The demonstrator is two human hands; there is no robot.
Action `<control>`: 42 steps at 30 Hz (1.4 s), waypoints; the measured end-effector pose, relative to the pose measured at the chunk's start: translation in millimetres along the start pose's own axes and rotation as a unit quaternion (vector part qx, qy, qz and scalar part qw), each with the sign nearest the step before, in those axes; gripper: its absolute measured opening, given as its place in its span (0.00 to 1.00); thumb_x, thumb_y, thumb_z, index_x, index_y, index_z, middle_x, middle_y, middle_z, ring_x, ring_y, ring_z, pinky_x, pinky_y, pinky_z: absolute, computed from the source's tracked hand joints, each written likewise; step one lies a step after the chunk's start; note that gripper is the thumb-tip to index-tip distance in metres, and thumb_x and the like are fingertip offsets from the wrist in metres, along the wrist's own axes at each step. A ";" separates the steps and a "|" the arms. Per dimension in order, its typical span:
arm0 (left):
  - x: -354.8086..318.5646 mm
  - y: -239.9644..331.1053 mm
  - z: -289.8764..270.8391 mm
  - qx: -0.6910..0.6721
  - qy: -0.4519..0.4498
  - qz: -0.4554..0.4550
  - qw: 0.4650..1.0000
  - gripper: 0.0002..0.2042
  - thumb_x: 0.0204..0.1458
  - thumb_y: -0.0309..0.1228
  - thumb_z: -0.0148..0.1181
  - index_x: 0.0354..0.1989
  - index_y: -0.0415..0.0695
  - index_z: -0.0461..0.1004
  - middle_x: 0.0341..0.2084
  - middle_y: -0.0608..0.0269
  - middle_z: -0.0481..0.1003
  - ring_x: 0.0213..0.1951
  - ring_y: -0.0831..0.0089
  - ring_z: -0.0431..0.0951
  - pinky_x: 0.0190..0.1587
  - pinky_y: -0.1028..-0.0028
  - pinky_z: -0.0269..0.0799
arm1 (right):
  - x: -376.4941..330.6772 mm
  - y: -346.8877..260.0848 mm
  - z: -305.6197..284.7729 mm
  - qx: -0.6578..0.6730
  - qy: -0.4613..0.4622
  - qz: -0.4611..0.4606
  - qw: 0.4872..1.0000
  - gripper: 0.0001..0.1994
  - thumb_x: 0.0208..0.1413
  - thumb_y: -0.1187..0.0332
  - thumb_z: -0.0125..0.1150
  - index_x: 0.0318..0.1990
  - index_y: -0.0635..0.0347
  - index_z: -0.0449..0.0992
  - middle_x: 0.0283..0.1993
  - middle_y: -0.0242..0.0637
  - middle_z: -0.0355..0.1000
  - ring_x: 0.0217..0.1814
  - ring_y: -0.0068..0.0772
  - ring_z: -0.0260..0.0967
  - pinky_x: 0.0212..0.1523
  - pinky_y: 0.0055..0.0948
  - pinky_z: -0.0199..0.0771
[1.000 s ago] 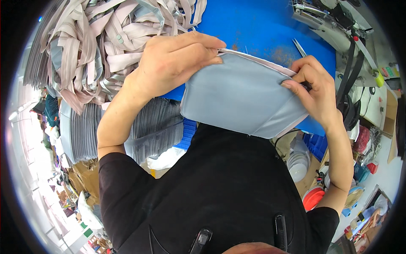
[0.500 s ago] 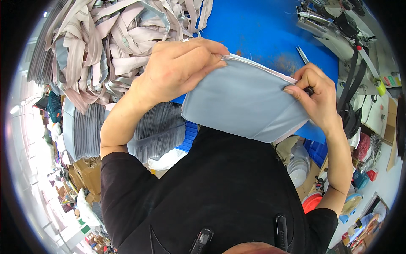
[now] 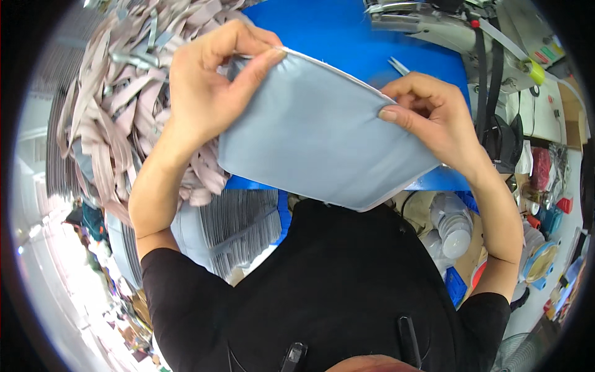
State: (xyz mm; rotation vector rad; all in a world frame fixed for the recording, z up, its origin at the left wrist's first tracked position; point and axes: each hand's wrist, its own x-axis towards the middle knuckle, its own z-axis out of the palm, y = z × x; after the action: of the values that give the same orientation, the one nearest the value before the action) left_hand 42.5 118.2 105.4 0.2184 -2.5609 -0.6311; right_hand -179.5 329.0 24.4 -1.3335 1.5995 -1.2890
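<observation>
From where I stand, taking the grey fabric panel (image 3: 328,133) as the clock's centre and the side away from the person as twelve, the panel hangs between two hands, over the near part of the blue tabletop (image 3: 322,31), its lower edge before the black shirt (image 3: 347,273). At ten o'clock the left hand (image 3: 207,87) pinches the top edge, thumb on the near face; at two the right hand (image 3: 443,121) grips further along that same edge, thumb likewise in front. Set apart like that, they seem meant to keep the seam straight and the face flat to the eye. Pale pink strips (image 3: 102,133) are heaped at nine, and a stack of grey pieces (image 3: 248,223) stands at eight, both probably put there for easy reach from the left. A pointed metal tool (image 3: 400,66) lies at one, handy to the right fingers; its handle is hidden, so I can't tell whether it's scissors or tweezers.
</observation>
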 end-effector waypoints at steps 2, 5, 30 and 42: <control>27.3 -9.9 1.2 -0.035 -0.029 -0.034 0.998 0.04 0.58 0.23 0.67 0.33 0.36 0.78 0.36 0.59 0.83 0.39 0.78 0.79 0.45 0.78 0.74 | 2.2 9.1 -1.2 0.031 0.017 -0.015 0.999 0.10 0.59 0.67 0.72 0.41 0.65 0.84 0.30 0.27 0.77 0.29 0.12 0.69 0.32 0.17 0.69; 70.9 -40.0 8.6 -0.015 -0.086 -0.017 0.996 0.07 0.57 0.28 0.69 0.34 0.37 0.79 0.38 0.59 0.83 0.43 0.75 0.80 0.48 0.76 0.75 | 6.6 17.2 6.1 0.144 0.034 0.052 0.988 0.10 0.61 0.66 0.71 0.38 0.65 0.84 0.27 0.26 0.78 0.28 0.10 0.69 0.31 0.16 0.69; 187.7 -161.2 99.0 -0.241 -0.226 -0.014 0.944 0.20 0.57 0.20 0.65 0.59 0.37 0.74 0.54 0.60 0.79 0.56 0.70 0.76 0.61 0.69 0.70 | 72.8 47.8 18.8 0.386 0.192 0.174 0.885 0.12 0.60 0.66 0.70 0.41 0.68 0.82 0.34 0.38 0.81 0.31 0.21 0.77 0.34 0.22 0.78; 205.1 -154.2 102.5 -0.222 -0.229 -0.007 0.948 0.15 0.56 0.23 0.67 0.52 0.37 0.75 0.50 0.59 0.80 0.52 0.70 0.77 0.58 0.70 0.71 | 89.7 51.1 10.2 0.397 0.212 0.150 0.880 0.15 0.60 0.63 0.69 0.43 0.71 0.82 0.36 0.40 0.81 0.34 0.25 0.78 0.35 0.24 0.79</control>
State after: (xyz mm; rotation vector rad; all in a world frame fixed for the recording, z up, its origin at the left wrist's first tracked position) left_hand -180.5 -31.1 39.9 -0.0772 -2.7483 -1.3761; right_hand -207.0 239.1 -19.1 -0.2945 1.2210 -1.8265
